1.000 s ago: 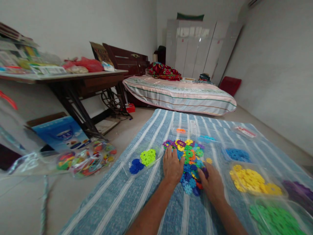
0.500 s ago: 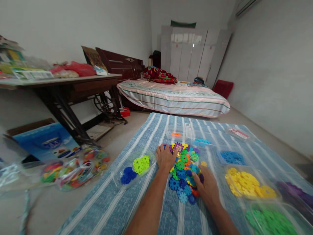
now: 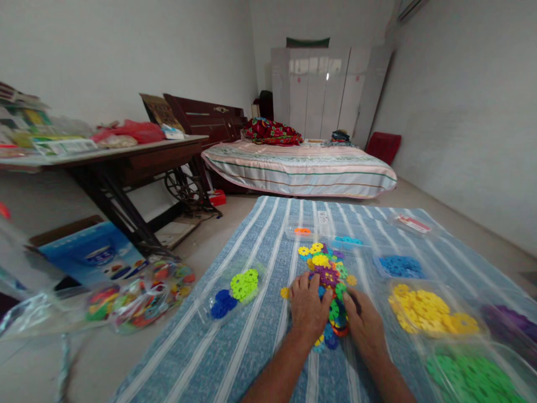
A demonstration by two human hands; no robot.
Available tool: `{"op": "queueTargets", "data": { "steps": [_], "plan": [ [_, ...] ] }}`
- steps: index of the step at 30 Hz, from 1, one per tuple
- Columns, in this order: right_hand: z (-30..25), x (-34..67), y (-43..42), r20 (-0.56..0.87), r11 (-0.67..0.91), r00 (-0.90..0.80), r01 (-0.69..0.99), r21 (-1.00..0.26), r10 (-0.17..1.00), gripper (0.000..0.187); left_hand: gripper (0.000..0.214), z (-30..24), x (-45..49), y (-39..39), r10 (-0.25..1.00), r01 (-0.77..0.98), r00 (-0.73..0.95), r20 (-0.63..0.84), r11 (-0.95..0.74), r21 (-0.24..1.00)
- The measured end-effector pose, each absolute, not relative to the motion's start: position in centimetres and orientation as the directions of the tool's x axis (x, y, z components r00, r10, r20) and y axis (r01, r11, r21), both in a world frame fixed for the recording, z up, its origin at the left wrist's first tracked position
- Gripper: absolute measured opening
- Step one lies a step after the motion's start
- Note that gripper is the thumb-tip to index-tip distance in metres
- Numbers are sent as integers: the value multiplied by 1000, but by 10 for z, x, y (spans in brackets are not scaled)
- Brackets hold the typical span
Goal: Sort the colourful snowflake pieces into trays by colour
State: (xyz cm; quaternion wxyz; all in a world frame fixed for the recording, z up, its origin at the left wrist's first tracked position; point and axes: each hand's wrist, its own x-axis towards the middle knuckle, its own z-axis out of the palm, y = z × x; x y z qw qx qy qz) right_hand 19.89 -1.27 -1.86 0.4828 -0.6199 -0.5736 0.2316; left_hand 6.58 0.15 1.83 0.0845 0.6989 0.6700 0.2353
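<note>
Head view, left to right: clear tray with dark blue pieces beside lime-green pieces, perhaps to keep colours from mixing. Next, left hand curled palm-down over mixed pile on striped cloth, fingertip grip impossible to tell. Then right hand, cupped against pile's right side, apparently as a wall against spreading; hold likewise unclear. Farther right, boxed yellow pieces, seemingly within easy reach.

A white-striped blue cloth bears a heap of coloured discs midway, with loose yellow discs at its left and right. Left lies a tray; far, two tubs and a clear box; right, tubs of blue, yellow, purple and green discs.
</note>
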Motion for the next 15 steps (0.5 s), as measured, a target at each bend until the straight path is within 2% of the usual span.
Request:
{"op": "queueTargets", "data": {
  "steps": [5, 10, 15],
  "plan": [
    [-18, 203, -14, 231, 90, 279, 439, -894, 932, 42, 51, 26, 79, -17, 985, 871, 32, 171, -111, 478],
    [-17, 205, -13, 220, 69, 305, 437, -897, 927, 40, 55, 46, 76, 36, 973, 906, 18, 229, -113, 407],
    [-17, 206, -11, 183, 36, 320, 416, -909, 930, 39, 66, 48, 84, 103, 997, 951, 54, 51, -67, 303]
  ]
}}
